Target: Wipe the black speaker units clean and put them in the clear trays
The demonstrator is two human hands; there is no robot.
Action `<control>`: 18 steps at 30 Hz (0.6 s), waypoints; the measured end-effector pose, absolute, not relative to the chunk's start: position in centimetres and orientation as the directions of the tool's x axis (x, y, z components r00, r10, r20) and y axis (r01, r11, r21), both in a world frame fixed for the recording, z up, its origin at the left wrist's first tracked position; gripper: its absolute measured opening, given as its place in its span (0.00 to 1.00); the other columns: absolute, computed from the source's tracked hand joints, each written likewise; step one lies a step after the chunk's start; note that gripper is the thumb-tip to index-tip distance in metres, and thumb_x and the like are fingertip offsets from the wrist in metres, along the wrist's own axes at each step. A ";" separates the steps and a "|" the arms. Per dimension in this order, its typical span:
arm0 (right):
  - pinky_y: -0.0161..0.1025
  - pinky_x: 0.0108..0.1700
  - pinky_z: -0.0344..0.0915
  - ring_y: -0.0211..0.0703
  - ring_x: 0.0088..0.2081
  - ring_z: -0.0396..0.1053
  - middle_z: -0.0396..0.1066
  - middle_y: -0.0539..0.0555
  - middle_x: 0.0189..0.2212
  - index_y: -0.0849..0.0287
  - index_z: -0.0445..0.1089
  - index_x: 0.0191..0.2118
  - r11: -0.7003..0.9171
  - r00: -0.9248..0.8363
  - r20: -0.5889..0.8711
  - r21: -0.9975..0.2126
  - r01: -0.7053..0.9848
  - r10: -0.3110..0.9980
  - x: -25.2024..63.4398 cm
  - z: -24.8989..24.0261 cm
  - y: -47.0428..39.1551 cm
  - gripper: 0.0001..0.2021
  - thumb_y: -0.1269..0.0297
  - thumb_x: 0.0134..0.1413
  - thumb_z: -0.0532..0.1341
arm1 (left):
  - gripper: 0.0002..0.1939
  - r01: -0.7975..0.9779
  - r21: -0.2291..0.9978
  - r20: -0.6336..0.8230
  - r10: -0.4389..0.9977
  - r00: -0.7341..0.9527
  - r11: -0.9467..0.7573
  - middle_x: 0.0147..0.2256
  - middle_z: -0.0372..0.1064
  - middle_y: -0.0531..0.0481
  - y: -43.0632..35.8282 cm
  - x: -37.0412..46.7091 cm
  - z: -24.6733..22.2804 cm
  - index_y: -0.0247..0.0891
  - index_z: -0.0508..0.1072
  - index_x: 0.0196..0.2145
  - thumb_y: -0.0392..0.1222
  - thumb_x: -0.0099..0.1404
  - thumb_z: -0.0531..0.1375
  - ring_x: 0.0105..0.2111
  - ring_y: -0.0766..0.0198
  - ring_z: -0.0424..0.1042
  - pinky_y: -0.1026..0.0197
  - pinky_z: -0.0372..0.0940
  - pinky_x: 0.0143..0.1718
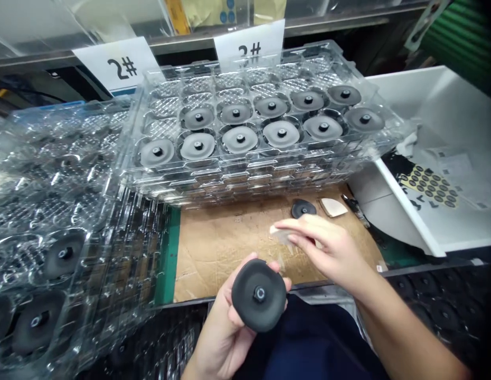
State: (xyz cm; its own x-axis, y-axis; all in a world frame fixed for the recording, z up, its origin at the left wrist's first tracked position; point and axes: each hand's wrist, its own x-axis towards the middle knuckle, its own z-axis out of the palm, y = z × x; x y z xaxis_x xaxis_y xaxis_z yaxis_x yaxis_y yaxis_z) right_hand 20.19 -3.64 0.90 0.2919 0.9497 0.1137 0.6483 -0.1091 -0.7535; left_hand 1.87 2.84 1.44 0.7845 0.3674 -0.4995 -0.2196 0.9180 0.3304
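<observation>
My left hand (pixel 225 338) is closed around a black rounded-square disc (pixel 249 311) with a short round post at its centre, its face turned up toward me. Up and to the right, my right hand (pixel 330 245) pinches a small whitish pad (pixel 283 236) between thumb and fingers, apart from the disc. Just beyond the right hand, another dark disc (pixel 303 209) lies on the cardboard sheet (pixel 214 243). Beside that disc is a pale wedge-shaped pad (pixel 333 207).
A stack of clear plastic trays (pixel 249 158) behind the cardboard holds several grey discs. More clear trays (pixel 111 211) stand at left. On the right, a white bin (pixel 412 211) contains a yellow sticker sheet (pixel 431 186). A black-handled tool (pixel 355 209) lies near the bin.
</observation>
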 end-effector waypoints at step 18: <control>0.41 0.34 0.54 0.38 0.28 0.61 0.66 0.48 0.26 0.52 0.70 0.43 0.296 -0.227 0.190 -0.637 0.712 0.955 18.1 6.4 -2.9 0.12 0.72 0.57 0.54 | 0.16 -0.096 0.302 -0.484 0.240 0.841 0.948 0.29 0.76 0.49 3.1 2.7 0.6 0.36 0.76 0.39 0.40 0.50 0.66 0.32 0.61 0.76 0.64 0.69 0.36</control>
State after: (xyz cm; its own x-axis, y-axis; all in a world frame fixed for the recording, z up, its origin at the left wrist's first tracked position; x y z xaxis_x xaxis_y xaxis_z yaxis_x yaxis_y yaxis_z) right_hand 18.07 -2.87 6.44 -0.2266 0.9552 0.1904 0.7118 0.2959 -0.6370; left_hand 2.75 3.07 0.62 0.8415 0.2395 -0.4843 -0.0960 0.9484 0.3022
